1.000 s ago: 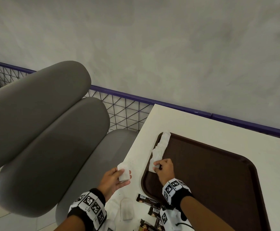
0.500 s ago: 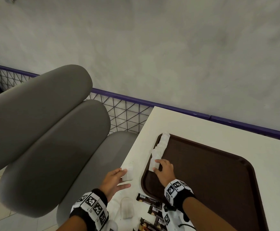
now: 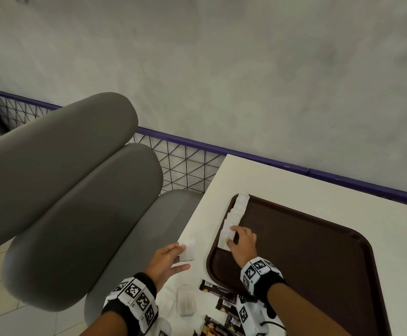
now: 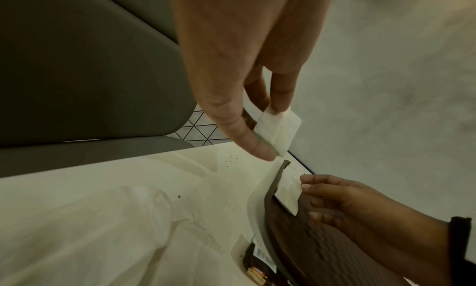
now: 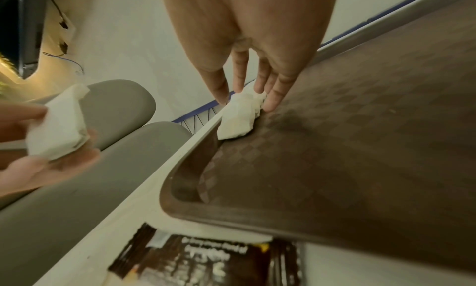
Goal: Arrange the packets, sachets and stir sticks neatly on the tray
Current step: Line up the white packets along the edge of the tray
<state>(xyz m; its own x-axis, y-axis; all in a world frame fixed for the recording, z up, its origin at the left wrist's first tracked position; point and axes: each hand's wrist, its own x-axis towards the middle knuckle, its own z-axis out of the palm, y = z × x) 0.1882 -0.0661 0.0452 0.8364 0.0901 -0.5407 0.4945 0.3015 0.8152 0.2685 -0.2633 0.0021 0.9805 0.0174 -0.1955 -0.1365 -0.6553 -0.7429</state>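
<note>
— What is shown at the tray's edge?

— A row of white sachets (image 3: 236, 213) is seen laid in an overlapping line along the left rim of the brown tray (image 3: 318, 251), with the nearest sachet (image 3: 227, 236) being steadied by the right hand (image 3: 242, 243); its fingertips (image 5: 270, 105) are pinched lightly about that sachet's edges. One more white sachet (image 3: 187, 248) is held above the counter (image 3: 282, 180), just beside the tray, nipped between thumb and fingers of the left hand (image 3: 167, 260).

— How is the step best carried out?

— In judgement, the held sachet should be brought across the rim and laid flat at the near end of the row, its long edge matched to the tray's wall and its overlap kept like the others. The row should be held down by the right hand until the new piece is seated, since such light paper packets are easily nudged out of line.

— And what is left on the counter?

— Dark brown packets (image 3: 218, 291) and a pale packet (image 3: 186, 300) are seen lying on the counter near the wrists, not yet on the tray. No stir sticks can be made out. A grey padded seat (image 3: 76, 202) is seen to the left, beyond the counter's edge, so pieces carried there are best kept well over the counter.
</note>
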